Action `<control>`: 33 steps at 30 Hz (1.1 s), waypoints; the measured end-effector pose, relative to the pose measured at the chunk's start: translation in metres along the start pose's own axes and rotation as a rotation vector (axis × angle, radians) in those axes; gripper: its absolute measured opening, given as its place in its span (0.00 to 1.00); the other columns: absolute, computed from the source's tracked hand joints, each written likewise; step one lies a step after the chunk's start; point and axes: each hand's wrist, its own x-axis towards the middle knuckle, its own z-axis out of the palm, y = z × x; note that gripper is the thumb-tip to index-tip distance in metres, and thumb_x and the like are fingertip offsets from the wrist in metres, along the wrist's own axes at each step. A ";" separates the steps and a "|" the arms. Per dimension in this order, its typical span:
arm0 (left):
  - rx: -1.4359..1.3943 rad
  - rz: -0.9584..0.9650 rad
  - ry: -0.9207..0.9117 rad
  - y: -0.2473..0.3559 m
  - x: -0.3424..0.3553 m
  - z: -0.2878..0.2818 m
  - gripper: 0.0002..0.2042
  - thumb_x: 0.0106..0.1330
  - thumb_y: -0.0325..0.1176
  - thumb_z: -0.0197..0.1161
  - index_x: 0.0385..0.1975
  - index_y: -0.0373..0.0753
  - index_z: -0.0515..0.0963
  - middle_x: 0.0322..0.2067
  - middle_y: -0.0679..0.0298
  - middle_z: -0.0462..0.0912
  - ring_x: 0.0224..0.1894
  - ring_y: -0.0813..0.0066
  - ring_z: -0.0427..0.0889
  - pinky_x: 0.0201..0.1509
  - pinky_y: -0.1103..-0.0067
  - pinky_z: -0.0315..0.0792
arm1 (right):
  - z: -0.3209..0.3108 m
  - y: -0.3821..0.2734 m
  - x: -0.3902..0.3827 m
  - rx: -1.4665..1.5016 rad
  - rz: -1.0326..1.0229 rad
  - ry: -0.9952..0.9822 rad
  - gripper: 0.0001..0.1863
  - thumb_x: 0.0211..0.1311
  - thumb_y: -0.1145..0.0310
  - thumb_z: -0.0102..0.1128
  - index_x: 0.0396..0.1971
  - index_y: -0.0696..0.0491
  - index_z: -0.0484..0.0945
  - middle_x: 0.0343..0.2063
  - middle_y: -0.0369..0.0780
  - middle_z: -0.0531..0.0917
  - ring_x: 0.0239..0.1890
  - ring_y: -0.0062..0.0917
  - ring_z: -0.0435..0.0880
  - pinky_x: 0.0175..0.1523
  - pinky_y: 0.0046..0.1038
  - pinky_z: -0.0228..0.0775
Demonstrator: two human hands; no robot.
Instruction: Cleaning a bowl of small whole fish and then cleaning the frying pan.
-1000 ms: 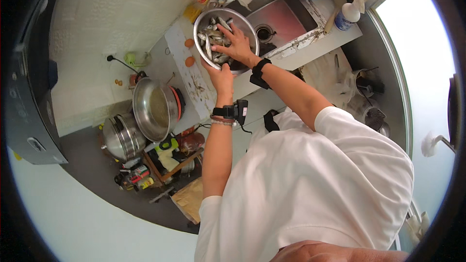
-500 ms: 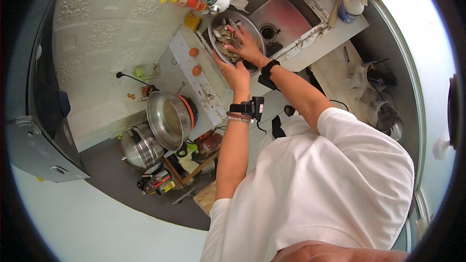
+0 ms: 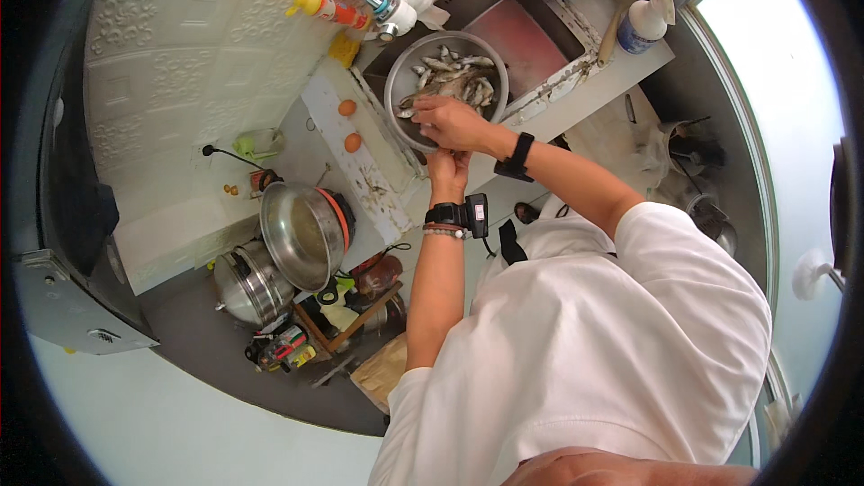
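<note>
Has the left hand point(image 3: 447, 166) at the near rim of the bowl point(image 3: 402, 72); with bent right hand point(image 3: 454, 124), reaches over fish point(image 3: 459, 83) inside. Stands at the sink point(image 3: 515, 36), with two eggs point(image 3: 352, 141) on the surface point(image 3: 335, 124) left of the bowl.

white embossed wall point(image 3: 193, 63), bright window point(image 3: 751, 45) at right

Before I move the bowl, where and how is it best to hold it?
Probably by the rim of the bowl, one hand at its left, one at its right, coming from the near side: it is round, and those parts show uncovered. The fish lie inside; the left hand is at the near edge.
</note>
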 end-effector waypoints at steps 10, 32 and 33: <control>0.450 0.352 0.152 0.009 -0.034 0.055 0.39 0.54 0.15 0.45 0.65 0.50 0.38 0.60 0.52 0.55 0.60 0.55 0.61 0.55 0.61 0.68 | 0.004 0.027 -0.001 -0.002 0.578 0.216 0.43 0.45 0.28 0.49 0.62 0.33 0.59 0.63 0.50 0.55 0.67 0.44 0.47 0.65 0.52 0.28; 1.283 0.706 0.310 0.041 -0.047 0.091 0.37 0.56 0.20 0.49 0.66 0.42 0.39 0.61 0.40 0.53 0.53 0.41 0.68 0.50 0.61 0.68 | 0.035 0.021 0.037 0.473 0.682 0.373 0.41 0.50 0.32 0.48 0.63 0.36 0.57 0.65 0.39 0.55 0.68 0.36 0.46 0.65 0.54 0.24; 1.311 0.721 0.328 0.041 -0.046 0.092 0.38 0.56 0.20 0.49 0.66 0.42 0.39 0.60 0.40 0.54 0.52 0.41 0.68 0.50 0.61 0.68 | 0.035 0.021 0.038 0.474 0.683 0.371 0.41 0.50 0.32 0.48 0.63 0.36 0.57 0.65 0.39 0.55 0.68 0.36 0.46 0.65 0.54 0.24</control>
